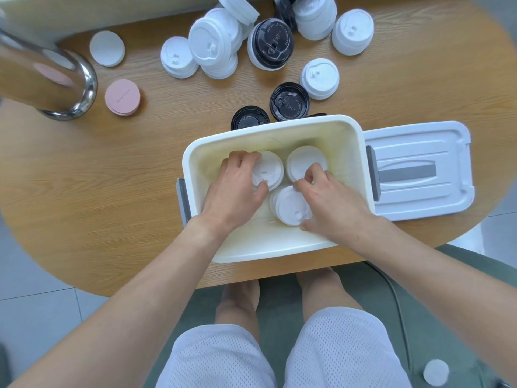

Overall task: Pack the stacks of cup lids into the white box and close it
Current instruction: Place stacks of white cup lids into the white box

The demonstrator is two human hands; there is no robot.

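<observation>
At the centre of the frame the open white box [275,135] sits on the near edge of a round wooden table [112,191], and both of the person's hands reach down into it. Three white stacks of cup lids stand on the box floor: the left stack [270,169], the right stack [303,161] just beside it, and the near stack [291,207] below and between them, tilted a little. The left hand [237,189] curls over the left stack, fingers along its far rim and thumb on its near edge, gripping it. The right hand [330,197] clasps the near stack, thumb at its lower rim and fingers bent over its top, the knuckles touching the right stack. The box lid [419,169], white with a grey handle, lies flat on the table just right of the box. In the upper part of the frame more lids wait on the table: a cluster of white stacks [215,43], a tall stack topped with a black lid [270,43], a lone white stack [319,78] and two black lids [289,100] just behind the box's far wall. At upper left lie a pink disc [122,97] and a white disc [107,48], near a shiny metal column [56,82].
</observation>
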